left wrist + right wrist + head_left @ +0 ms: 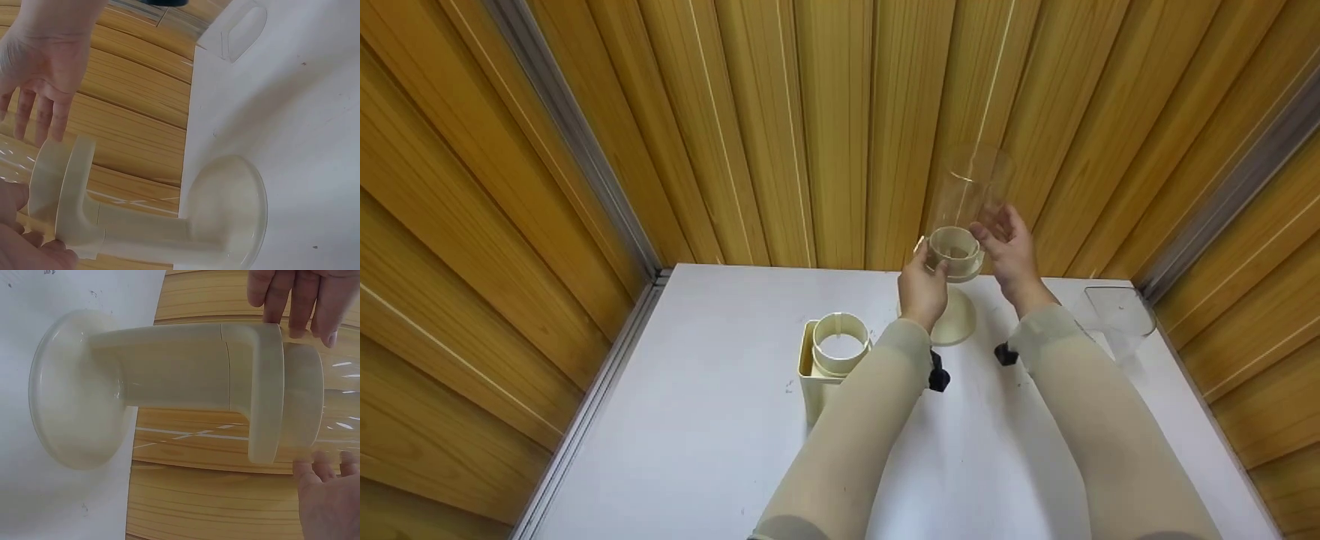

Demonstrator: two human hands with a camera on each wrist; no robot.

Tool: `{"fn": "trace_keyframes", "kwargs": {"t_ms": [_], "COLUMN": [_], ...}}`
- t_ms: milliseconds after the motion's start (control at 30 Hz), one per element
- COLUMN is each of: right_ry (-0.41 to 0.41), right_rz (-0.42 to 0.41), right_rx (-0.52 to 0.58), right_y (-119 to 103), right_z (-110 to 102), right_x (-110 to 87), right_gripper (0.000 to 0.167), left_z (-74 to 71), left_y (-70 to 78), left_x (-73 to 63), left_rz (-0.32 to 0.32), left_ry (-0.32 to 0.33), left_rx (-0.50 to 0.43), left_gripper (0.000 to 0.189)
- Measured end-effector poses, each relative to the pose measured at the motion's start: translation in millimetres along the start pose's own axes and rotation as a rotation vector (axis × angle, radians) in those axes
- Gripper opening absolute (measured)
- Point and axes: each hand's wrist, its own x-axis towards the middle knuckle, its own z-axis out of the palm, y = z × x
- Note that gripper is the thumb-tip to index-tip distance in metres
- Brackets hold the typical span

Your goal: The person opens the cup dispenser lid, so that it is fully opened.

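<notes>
A cream plastic stand (pixel 952 319) with a round base (pixel 228 214), a stem (pixel 169 368) and a flanged cup (pixel 304 394) on top stands upright at the table's back edge. Rising from the cup is a clear cylinder (pixel 971 184). My left hand (pixel 924 291) grips the cup from its left side, with the thumb in front. On the other side, my right hand (pixel 1012 255) rests its fingertips near the cup's rim and the cylinder. In the left wrist view its fingers (pixel 44 121) are nearly straight.
A cream rectangular box (pixel 808 352) with a round collar (pixel 841 322) on top stands left of my left forearm. Near the table's right edge lies a clear container (pixel 1121 311). Wood-look panels (pixel 832 135) rise behind the white table (pixel 690 435).
</notes>
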Motion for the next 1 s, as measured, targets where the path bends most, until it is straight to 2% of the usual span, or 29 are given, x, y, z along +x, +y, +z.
{"fn": "trace_keyframes", "kwargs": {"t_ms": [400, 567, 767, 1000], "right_ry": [0.022, 0.021, 0.016, -0.028], "right_rz": [-0.018, -0.022, -0.003, 0.01], "right_rx": [-0.023, -0.044, -0.004, 0.041], "right_y": [5, 7, 9, 9], "right_z": [-2, -3, -5, -6], "right_x": [-4.1, -7.5, -15.3, -27.4], "right_gripper": [0.085, 0.084, 0.088, 0.094], "left_z": [4.9, 5.3, 4.8, 3.4], "left_y": [2.3, -0.5, -5.8, -10.2], "left_x": [-4.4, -9.1, -19.0, -33.7], "left_rz": [-0.01, 0.022, 0.061, 0.113], "left_ry": [0.024, 0.048, 0.056, 0.102], "left_rx": [0.0, 0.011, 0.088, 0.154], "left_gripper": [0.06, 0.059, 0.059, 0.059]}}
